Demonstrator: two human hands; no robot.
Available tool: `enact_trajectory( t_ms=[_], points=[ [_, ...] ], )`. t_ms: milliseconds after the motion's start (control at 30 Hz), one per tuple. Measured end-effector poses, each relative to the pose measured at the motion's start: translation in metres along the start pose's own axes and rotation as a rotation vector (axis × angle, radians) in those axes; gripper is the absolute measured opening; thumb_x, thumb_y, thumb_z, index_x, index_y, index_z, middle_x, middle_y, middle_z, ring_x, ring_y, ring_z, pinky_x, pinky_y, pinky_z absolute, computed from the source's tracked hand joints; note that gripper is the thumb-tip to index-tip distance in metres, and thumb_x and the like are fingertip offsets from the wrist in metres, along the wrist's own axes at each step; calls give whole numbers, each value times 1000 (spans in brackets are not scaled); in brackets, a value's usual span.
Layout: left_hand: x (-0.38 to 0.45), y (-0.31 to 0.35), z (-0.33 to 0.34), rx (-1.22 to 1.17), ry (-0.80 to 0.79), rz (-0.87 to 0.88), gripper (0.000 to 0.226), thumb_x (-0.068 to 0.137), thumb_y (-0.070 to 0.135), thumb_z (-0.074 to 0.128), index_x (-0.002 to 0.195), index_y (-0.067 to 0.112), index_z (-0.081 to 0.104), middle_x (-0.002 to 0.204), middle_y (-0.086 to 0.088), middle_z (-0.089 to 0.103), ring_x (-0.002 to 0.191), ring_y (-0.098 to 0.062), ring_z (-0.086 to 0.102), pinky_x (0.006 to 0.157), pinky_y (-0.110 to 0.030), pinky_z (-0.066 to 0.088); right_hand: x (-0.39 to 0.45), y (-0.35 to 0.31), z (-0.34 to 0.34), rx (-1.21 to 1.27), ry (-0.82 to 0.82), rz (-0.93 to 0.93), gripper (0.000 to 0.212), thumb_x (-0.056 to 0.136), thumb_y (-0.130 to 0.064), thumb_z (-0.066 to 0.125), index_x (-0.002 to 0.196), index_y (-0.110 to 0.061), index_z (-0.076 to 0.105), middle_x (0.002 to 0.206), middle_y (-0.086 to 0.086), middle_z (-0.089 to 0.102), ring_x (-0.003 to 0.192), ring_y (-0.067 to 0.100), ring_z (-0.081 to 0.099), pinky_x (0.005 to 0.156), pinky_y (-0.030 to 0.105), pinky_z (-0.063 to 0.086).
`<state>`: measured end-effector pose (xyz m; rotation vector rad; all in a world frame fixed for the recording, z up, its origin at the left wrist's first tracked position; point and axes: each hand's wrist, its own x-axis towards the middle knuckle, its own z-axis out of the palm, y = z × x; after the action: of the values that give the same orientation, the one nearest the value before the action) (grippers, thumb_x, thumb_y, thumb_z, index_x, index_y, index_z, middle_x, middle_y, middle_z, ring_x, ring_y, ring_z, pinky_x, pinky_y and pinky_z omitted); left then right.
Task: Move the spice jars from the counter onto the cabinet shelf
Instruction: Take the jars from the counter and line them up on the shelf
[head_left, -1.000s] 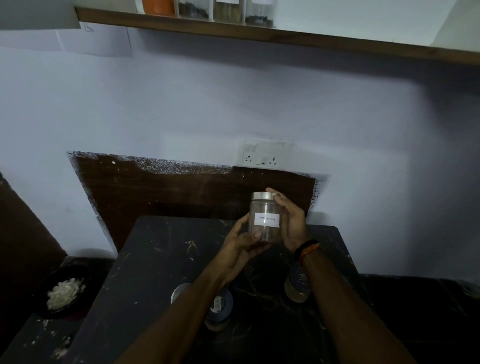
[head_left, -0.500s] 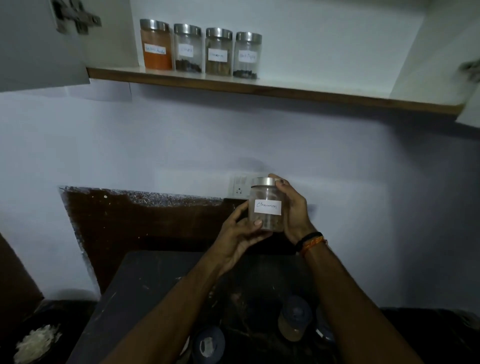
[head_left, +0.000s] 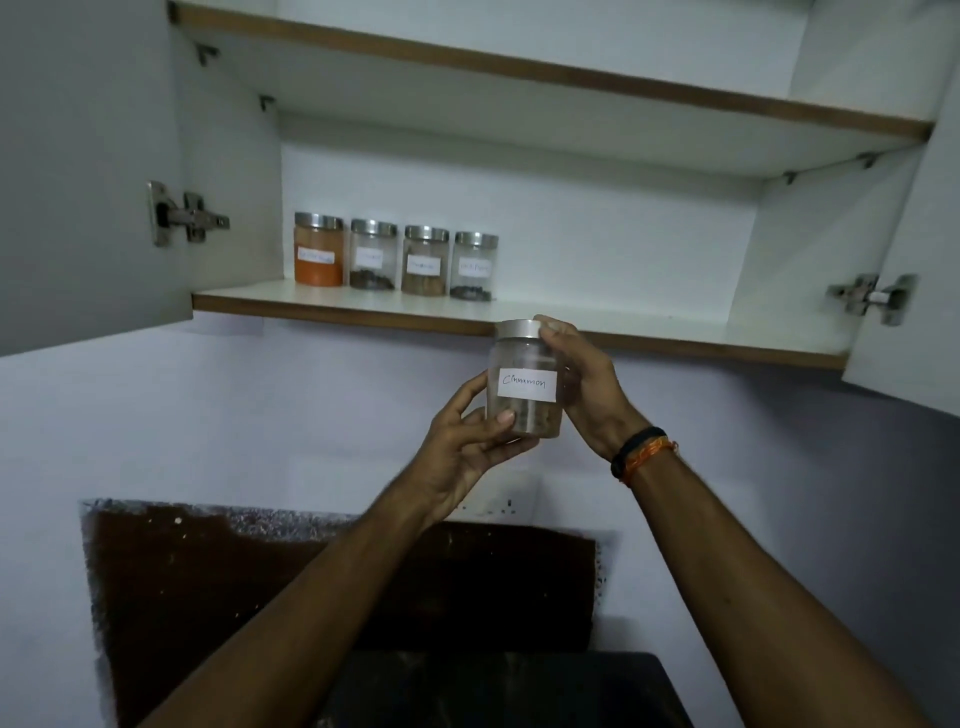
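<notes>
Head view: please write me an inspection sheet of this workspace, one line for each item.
Surface: lower cabinet shelf, bare to the right of the jars.
Job's things: cinnamon jar held upright below the shelf edge; four spice jars in a row on the shelf.
Clutter: nothing seen.
Hands: left hand grips the jar's base; right hand grips its side and lid.
Cables: nothing seen.
Surroundings: both cabinet doors open; wall socket behind the left hand; dark counter below.

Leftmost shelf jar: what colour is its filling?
Orange, under a silver lid, clearest in the head view: leftmost jar.
</notes>
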<state>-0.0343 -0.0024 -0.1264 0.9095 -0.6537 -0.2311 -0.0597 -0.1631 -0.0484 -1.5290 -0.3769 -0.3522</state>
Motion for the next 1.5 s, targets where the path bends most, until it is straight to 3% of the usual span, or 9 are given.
enact_trajectory(
  t_ms=[200, 433, 567, 700, 767, 867, 1067, 1400, 1500],
  points=[
    [22, 24, 14, 72, -47, 52, 65, 86, 7, 68, 146, 14, 44, 136, -32, 55, 124, -47, 58, 109, -60, 43, 20, -27, -7, -121, 3, -50, 57, 87, -54, 60, 135, -23, 59, 131, 4, 67, 121, 25, 63, 100, 45, 51],
    [44, 44, 21, 272, -116, 86, 62, 89, 14, 72, 146, 20, 47, 137, -20, 60, 125, -36, 61, 103, -54, 50, 41, -42, -23, -179, 25, -120, 42, 84, -46, 76, 119, -26, 68, 112, -3, 76, 100, 16, 74, 76, 29, 60],
    [67, 74, 25, 670, -75, 226, 42, 98, 43, 59, 134, 21, 60, 121, -5, 71, 113, -19, 68, 95, -39, 58, 62, -58, -32, -166, 66, -146, 38, 79, -46, 76, 113, -29, 71, 106, -5, 76, 89, 10, 75, 63, 22, 58],
    [93, 107, 17, 1267, 56, 464, 57, 101, 56, 36, 109, 9, 68, 103, -7, 71, 96, -18, 65, 88, -44, 55, 91, -73, -41, -161, 118, -212, 37, 86, -33, 76, 120, -19, 67, 108, 0, 74, 86, 10, 73, 64, 24, 58],
    [107, 117, 5, 1605, 3, 470, 47, 104, 48, 39, 121, 12, 65, 118, -6, 69, 107, -18, 61, 96, -42, 50, 105, -77, -45, -162, 135, -211, 38, 86, -31, 75, 120, -17, 67, 107, 0, 72, 84, 10, 72, 66, 26, 58],
    [123, 124, -9, 1896, -163, 179, 57, 103, 52, 39, 150, 18, 43, 154, -5, 46, 141, -21, 42, 115, -39, 33, 127, -75, -50, -175, 148, -189, 40, 87, -27, 75, 123, -13, 64, 107, 1, 70, 86, 15, 70, 68, 29, 57],
    [149, 123, -21, 2075, -334, -103, 73, 97, 69, 34, 157, 28, 28, 163, -4, 32, 148, -25, 32, 117, -44, 28, 168, -56, -64, -249, 148, -128, 45, 87, -24, 77, 126, -9, 60, 116, 9, 66, 99, 24, 67, 76, 36, 57],
    [155, 122, -33, 2122, -359, 25, 74, 94, 74, 31, 154, 31, 33, 155, 0, 42, 135, -23, 47, 108, -46, 43, 223, -19, -70, -328, 115, -44, 51, 87, -17, 76, 131, -10, 51, 123, 13, 59, 111, 34, 64, 94, 52, 58],
    [155, 122, -33, 2116, -359, 40, 73, 93, 74, 31, 153, 32, 34, 153, 1, 44, 132, -21, 49, 107, -44, 44, 236, -16, -69, -319, 137, -43, 53, 85, -15, 80, 128, -11, 49, 117, 8, 58, 103, 28, 64, 78, 38, 57]
  ],
)
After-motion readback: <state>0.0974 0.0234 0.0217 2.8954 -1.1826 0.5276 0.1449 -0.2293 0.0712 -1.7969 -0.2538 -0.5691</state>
